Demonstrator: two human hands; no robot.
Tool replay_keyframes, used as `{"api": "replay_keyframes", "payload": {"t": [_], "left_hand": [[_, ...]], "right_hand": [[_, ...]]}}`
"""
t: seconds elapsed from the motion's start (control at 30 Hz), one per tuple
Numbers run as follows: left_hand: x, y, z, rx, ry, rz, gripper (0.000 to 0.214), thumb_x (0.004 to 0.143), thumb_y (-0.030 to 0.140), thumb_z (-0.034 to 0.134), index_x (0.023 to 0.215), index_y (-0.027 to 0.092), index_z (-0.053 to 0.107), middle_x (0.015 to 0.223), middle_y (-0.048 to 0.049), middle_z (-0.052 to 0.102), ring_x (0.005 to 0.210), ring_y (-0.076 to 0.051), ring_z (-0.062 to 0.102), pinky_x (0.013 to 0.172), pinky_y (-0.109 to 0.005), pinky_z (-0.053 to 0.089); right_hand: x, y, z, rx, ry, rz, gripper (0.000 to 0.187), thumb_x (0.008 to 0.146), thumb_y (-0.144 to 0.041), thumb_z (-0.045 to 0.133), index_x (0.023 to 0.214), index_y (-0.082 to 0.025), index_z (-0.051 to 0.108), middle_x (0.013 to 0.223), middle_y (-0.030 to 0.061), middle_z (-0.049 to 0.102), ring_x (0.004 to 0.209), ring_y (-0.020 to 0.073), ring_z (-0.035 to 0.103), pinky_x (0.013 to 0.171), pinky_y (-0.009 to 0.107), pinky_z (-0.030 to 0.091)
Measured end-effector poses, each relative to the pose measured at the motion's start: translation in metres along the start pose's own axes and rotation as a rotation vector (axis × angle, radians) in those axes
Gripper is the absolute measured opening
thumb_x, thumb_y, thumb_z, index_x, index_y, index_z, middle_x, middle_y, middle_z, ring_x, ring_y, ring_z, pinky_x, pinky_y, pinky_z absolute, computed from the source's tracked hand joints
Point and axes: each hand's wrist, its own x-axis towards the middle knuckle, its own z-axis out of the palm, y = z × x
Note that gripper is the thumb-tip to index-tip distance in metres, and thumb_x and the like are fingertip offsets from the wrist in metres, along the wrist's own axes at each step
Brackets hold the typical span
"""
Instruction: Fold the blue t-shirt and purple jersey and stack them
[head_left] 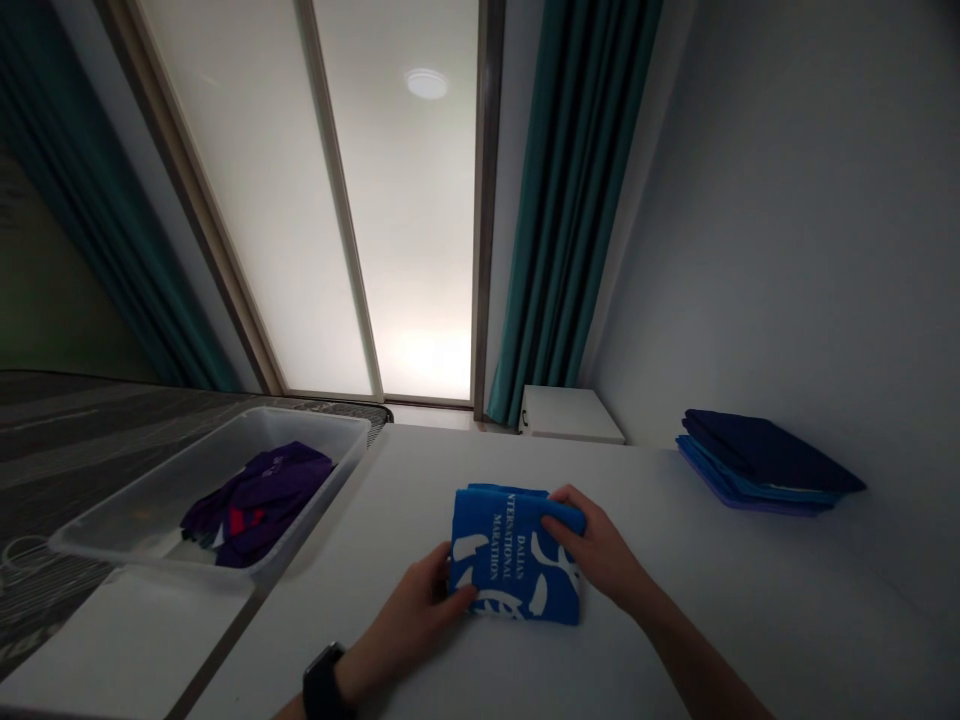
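A blue shirt (551,597) with white print, reading in part "DALIAN INTERNATIONAL MARATHON", is folded into a small block above the white table. My left hand (431,598) grips its left edge, thumb on the printed face and fingers out of sight behind. At its upper right corner, my right hand (592,540) pinches a rolled or folded edge. To the right lies a stack of folded clothes (765,455), dark navy on top with brighter blue and purple layers below.
A translucent plastic bin (161,480) at the left holds crumpled purple clothing (277,490). The white table (360,540) runs up to the wall on the right. Beyond it stand a small white cabinet (570,412), teal curtains (574,200) and frosted sliding doors (412,230).
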Motion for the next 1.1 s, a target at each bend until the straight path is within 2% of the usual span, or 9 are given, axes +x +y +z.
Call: {"api": "replay_keyframes", "payload": {"t": [0.13, 0.23, 0.37, 0.47, 0.6, 0.7, 0.8, 0.97, 1.1], "left_hand": [[0.011, -0.007, -0.002, 0.081, 0.082, -0.135, 0.053, 0.089, 0.048, 0.057, 0.131, 0.018, 0.046, 0.099, -0.0084, 0.072, 0.087, -0.023, 0.068, 0.079, -0.037, 0.054], [0.014, -0.007, -0.002, 0.273, 0.135, -0.146, 0.058, 0.091, 0.043, 0.052, 0.14, 0.016, 0.036, 0.084, -0.004, 0.07, 0.076, -0.022, 0.067, 0.074, -0.035, 0.051], [0.013, -0.004, 0.004, 0.503, 0.172, -0.094, 0.05, 0.094, 0.04, 0.043, 0.138, 0.016, 0.04, 0.078, -0.0021, 0.067, 0.073, -0.021, 0.064, 0.079, -0.037, 0.046], [0.011, -0.002, 0.005, 0.562, 0.173, -0.096, 0.053, 0.094, 0.042, 0.043, 0.14, 0.015, 0.038, 0.078, -0.0025, 0.068, 0.075, -0.022, 0.064, 0.083, -0.037, 0.044], [0.025, 0.003, -0.016, 0.517, 0.107, -0.154, 0.056, 0.095, 0.047, 0.04, 0.143, 0.018, 0.035, 0.079, -0.0017, 0.07, 0.073, -0.022, 0.066, 0.069, -0.032, 0.045], [0.052, 0.009, -0.038, 0.63, 0.132, -0.124, 0.051, 0.095, 0.049, 0.038, 0.135, 0.017, 0.047, 0.086, -0.005, 0.071, 0.078, -0.023, 0.066, 0.068, -0.031, 0.045], [0.08, 0.011, -0.049, 0.691, 0.13, -0.105, 0.043, 0.094, 0.047, 0.039, 0.119, 0.019, 0.06, 0.09, -0.0067, 0.071, 0.083, -0.024, 0.066, 0.07, -0.031, 0.045], [0.101, 0.002, -0.044, 0.755, 0.117, -0.042, 0.04, 0.093, 0.051, 0.041, 0.096, 0.019, 0.065, 0.088, -0.0062, 0.071, 0.079, -0.023, 0.064, 0.071, -0.031, 0.044], [0.101, -0.005, -0.043, 0.71, 0.13, -0.061, 0.039, 0.093, 0.051, 0.04, 0.085, 0.019, 0.061, 0.082, -0.004, 0.068, 0.075, -0.021, 0.062, 0.071, -0.031, 0.043]], "right_hand": [[0.045, 0.015, 0.005, -0.057, 0.022, 0.147, 0.022, 0.082, -0.042, 0.058, 0.09, -0.022, 0.053, 0.079, -0.0002, 0.067, 0.075, 0.019, 0.066, 0.066, 0.03, 0.052], [0.062, 0.03, 0.01, -0.101, 0.049, 0.236, 0.016, 0.084, -0.034, 0.055, 0.092, -0.02, 0.054, 0.083, 0.0023, 0.069, 0.077, 0.0188, 0.067, 0.067, 0.029, 0.052], [0.064, 0.04, 0.011, -0.124, 0.073, 0.247, 0.016, 0.088, -0.034, 0.05, 0.093, -0.02, 0.054, 0.086, 0.0043, 0.069, 0.078, 0.0185, 0.068, 0.068, 0.028, 0.051], [0.063, 0.041, 0.009, -0.127, 0.075, 0.249, 0.017, 0.089, -0.034, 0.047, 0.095, -0.019, 0.054, 0.087, 0.0045, 0.069, 0.078, 0.0183, 0.068, 0.067, 0.027, 0.051], [0.066, 0.043, 0.005, -0.316, 0.089, 0.181, 0.021, 0.091, -0.035, 0.046, 0.102, -0.02, 0.055, 0.092, 0.0044, 0.069, 0.079, 0.0173, 0.067, 0.067, 0.026, 0.048], [0.07, 0.048, 0.003, -0.533, 0.147, 0.106, 0.02, 0.091, -0.035, 0.045, 0.091, -0.021, 0.059, 0.09, 0.0054, 0.069, 0.082, 0.0191, 0.064, 0.071, 0.028, 0.044], [0.072, 0.055, 0.003, -0.596, 0.168, 0.083, 0.02, 0.09, -0.033, 0.045, 0.081, -0.022, 0.058, 0.084, 0.0052, 0.067, 0.082, 0.0206, 0.062, 0.072, 0.03, 0.041], [0.067, 0.06, 0.003, -0.622, 0.171, 0.001, 0.011, 0.086, -0.031, 0.05, 0.085, -0.023, 0.056, 0.093, 0.0048, 0.067, 0.088, 0.0203, 0.06, 0.076, 0.03, 0.042], [0.065, 0.061, -0.002, -0.469, 0.117, 0.021, 0.021, 0.089, -0.039, 0.044, 0.091, -0.022, 0.056, 0.09, 0.0045, 0.066, 0.085, 0.0206, 0.062, 0.072, 0.03, 0.045]]}}
